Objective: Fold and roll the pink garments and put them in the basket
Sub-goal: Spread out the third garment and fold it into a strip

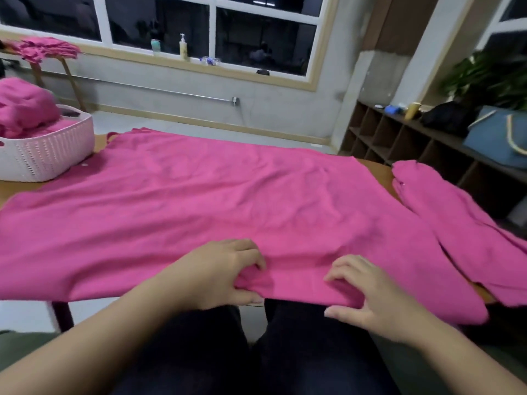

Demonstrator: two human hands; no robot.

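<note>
Dim indoor light, dark window [159, 21], soft blur, wide-angle edge distortion.

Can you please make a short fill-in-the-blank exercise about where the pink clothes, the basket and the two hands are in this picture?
1. Both hands, left hand and right hand, grip the ____ edge of the spread garment.
2. The basket stands on the person's ____ side of the table.
3. The basket already holds ____ clothes.
4. Behind the table, bottles stand on the ____ sill.

Missing words: near; left; pink; window
</note>
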